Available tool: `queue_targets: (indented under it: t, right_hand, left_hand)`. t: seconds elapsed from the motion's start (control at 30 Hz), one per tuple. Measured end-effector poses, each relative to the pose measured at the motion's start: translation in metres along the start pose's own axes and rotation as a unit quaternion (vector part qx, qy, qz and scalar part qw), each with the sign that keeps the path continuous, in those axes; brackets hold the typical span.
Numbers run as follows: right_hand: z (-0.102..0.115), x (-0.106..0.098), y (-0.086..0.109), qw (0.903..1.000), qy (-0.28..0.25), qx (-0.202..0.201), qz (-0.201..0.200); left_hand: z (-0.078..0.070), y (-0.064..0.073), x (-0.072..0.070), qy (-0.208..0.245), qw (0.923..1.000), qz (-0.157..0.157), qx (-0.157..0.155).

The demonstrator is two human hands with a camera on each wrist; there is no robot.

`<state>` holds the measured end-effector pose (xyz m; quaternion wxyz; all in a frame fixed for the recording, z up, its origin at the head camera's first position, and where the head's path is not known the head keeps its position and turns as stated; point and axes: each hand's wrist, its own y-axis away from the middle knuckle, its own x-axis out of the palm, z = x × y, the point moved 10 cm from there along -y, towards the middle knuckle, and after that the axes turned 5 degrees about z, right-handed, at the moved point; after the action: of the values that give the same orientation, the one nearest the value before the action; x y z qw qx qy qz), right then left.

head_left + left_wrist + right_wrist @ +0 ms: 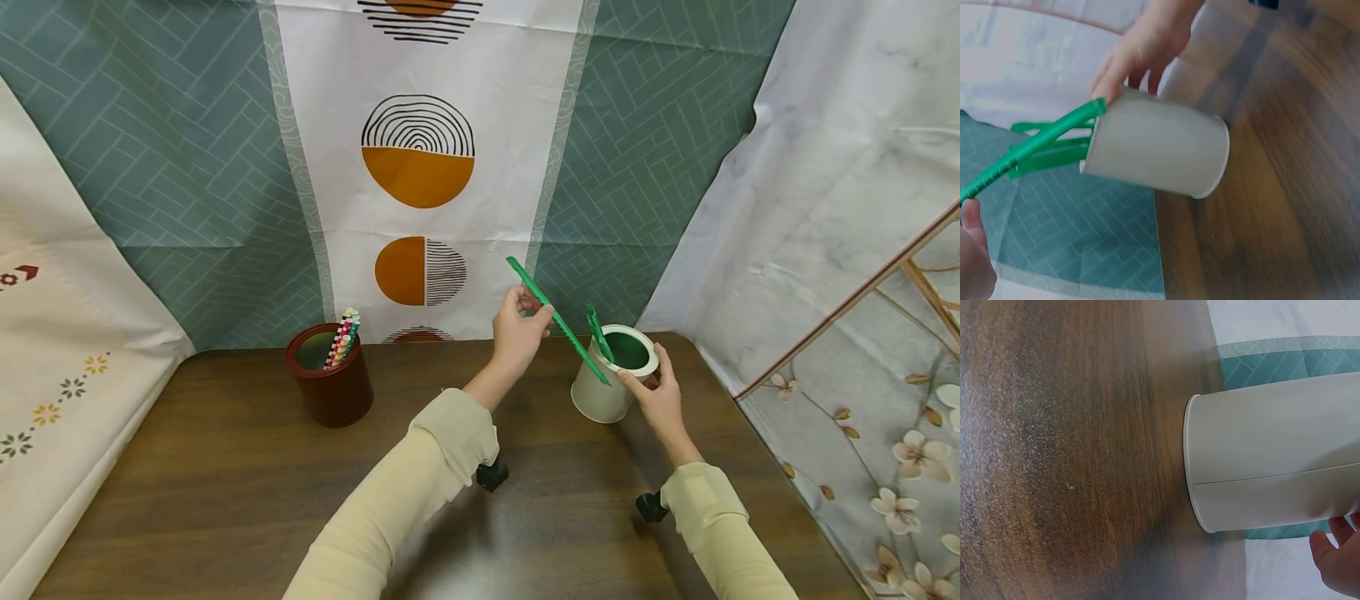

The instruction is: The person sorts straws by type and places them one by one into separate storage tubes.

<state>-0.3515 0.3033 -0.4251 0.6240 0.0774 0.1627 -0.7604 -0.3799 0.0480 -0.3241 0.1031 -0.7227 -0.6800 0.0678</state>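
Note:
My left hand [516,337] pinches a long, thin green plastic stick [561,323] between thumb and fingers. The stick slants down to the right, its lower end overlapping the side of a cream-white can [596,392] in the head view. Dark lettering runs along the stick [1035,142] in the left wrist view. My right hand [660,402] grips the can at its rim, thumb in front and fingers at the right side. Other green strips [597,333] lean out of the can's left side. In the right wrist view the can [1260,437] stands on the table.
A dark red canister [333,396] with several colourful patterned sticks [342,340] stands at the left rear of the brown wooden table [225,483]. Patterned cloth [210,167] hangs behind the table, and pale floral cloth [847,417] lines the right.

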Motion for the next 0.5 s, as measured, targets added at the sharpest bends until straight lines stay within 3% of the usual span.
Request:
queue_targets:
  t: [0.17,0.5]
  right_hand:
    - [-0.008,-0.001,-0.005,0.9999,0.012,-0.008,-0.006]
    - [-0.008,-0.001,-0.006,0.9996,0.019,-0.018,-0.011]
  left_hand:
    - [-0.009,0.003,0.003,0.017,0.9991,-0.035,0.018]
    - [-0.022,0.005,0.011,-0.031,0.9957,-0.074,0.047]
